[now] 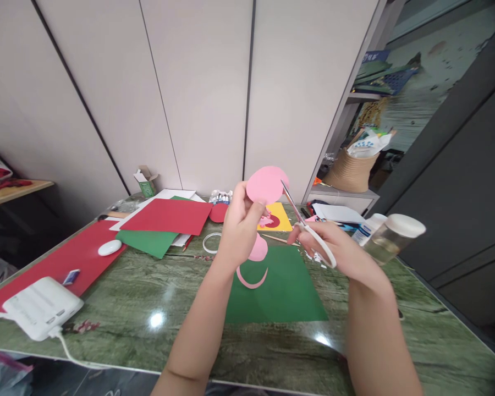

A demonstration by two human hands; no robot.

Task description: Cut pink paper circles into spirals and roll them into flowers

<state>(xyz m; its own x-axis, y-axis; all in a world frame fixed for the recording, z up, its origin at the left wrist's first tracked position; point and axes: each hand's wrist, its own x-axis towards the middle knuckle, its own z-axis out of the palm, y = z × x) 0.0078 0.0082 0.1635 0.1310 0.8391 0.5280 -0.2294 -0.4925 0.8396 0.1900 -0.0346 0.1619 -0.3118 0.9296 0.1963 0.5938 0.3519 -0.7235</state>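
My left hand [240,228] pinches a rounded pink paper piece [266,184] by its lower left edge, held up above the table. White-handled scissors [319,245] are in my right hand [328,242], fingers through the loops. Their blade tips meet the right side of the pink paper; the blades look close together. Below, a green paper sheet [282,291] lies on the table, with a curved pink paper strip [252,285] on it. A second rounded pink piece [259,250] rests at the sheet's far edge, partly hidden by my left hand.
Red sheets [165,214] and green paper lie at left, near a white power bank [43,308] with a cable. Yellow paper [282,215] with pink and red pieces sits behind my hands. A lidded clear jar [390,239] stands beyond my right wrist. White cabinet doors [198,99] rise behind.
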